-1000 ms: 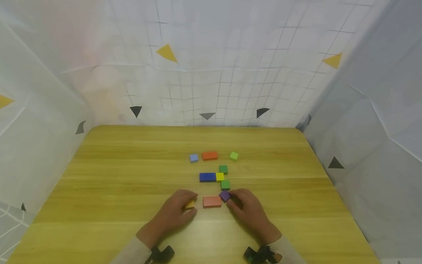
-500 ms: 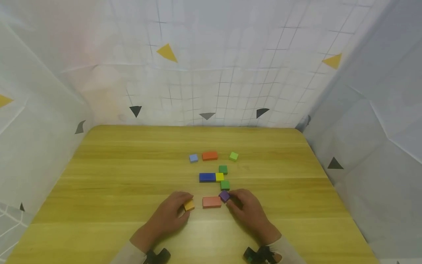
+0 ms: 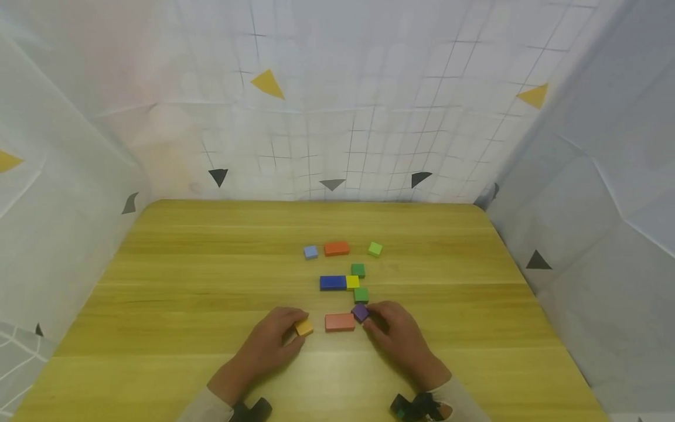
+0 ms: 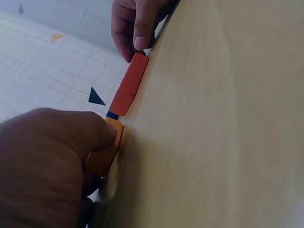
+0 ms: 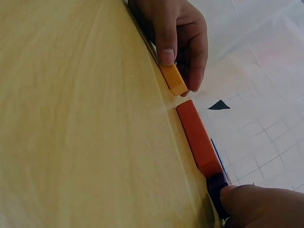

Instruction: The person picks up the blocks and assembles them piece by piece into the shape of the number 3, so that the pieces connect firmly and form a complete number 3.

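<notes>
My left hand (image 3: 269, 339) pinches an orange-yellow block (image 3: 303, 327) between thumb and fingers, low on the table. The block lies slightly turned, a small gap left of a salmon-red oblong block (image 3: 340, 322). On that oblong's other side, my right hand (image 3: 395, 334) holds a purple block (image 3: 360, 312) by its right side. This purple block is tilted like a diamond, and one corner is at the salmon block's upper right end. In the right wrist view, the thumb presses the purple block (image 5: 217, 192); the far fingers are partly hidden.
Behind stand a dark blue oblong block (image 3: 333, 283) with a yellow block (image 3: 352, 282) at its end, and green blocks (image 3: 358, 270) above and below it. Further back are a light blue block (image 3: 310, 252), an orange-red oblong (image 3: 336, 249) and a lime block (image 3: 375, 249). White sheets surround the wooden table (image 3: 158, 281).
My left hand has drawn back a little to the left, and its fingers have shifted on the orange-yellow block, which is now turned and more visible. The right hand has stayed put.
</notes>
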The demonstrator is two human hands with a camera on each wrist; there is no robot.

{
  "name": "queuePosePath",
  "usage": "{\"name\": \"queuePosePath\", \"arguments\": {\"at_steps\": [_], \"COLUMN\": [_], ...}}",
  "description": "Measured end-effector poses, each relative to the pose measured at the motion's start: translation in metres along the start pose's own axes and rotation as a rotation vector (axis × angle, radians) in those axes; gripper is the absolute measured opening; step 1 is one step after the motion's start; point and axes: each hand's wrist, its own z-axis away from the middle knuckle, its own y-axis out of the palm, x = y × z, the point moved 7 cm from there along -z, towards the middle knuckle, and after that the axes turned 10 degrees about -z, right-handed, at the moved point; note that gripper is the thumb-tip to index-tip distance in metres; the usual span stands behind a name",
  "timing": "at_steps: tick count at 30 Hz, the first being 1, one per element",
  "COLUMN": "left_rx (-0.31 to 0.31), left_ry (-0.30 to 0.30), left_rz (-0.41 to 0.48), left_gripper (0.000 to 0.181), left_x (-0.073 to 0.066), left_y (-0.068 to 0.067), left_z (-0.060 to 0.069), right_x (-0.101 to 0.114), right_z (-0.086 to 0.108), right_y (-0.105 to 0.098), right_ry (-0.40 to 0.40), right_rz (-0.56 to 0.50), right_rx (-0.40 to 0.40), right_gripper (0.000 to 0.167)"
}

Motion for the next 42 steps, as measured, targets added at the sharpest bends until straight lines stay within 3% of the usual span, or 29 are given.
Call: {"name": "queuePosePath", "arguments": {"at_steps": [5,19,28,33,37,42], "left_rx": [0.001,-0.043,-0.029,-0.044,-0.059,-0.025], "left_ry": [-0.036,-0.060,-0.105,-0.081,-0.045,-0.086], "left_rz": [-0.003,-0.004,0.006,-0.013,0.001,-0.004], "left_gripper": [0.040,0.036,0.037,0.036,0.036,0.036], "left_x": [-0.001,-0.002,-0.002,0.000,-0.001,0.000], "left_y": [0.000,0.000,0.000,0.004,0.006,0.008], "left_z": [-0.002,-0.009,-0.010,-0.012,-0.016,-0.018], "right_x": [0.002,0.001,-0.002,-0.004,-0.003,-0.002], "right_z": [0.000,0.000,0.000,0.000,0.000,0.000], "right_y": [-0.001,-0.002,0.000,0.002,-0.001,0.000], "right_ry": [-0.004,0.001,0.018,0.041,0.014,0.015], "right_rz": [-0.001,-0.011,-0.016,-0.018,-0.005,-0.022], "right_rx": [-0.004,-0.023,-0.009,0.009,-0.013,-0.012], "right_gripper": [0.031,0.029,0.030,0.030,0.030,0.031]}}
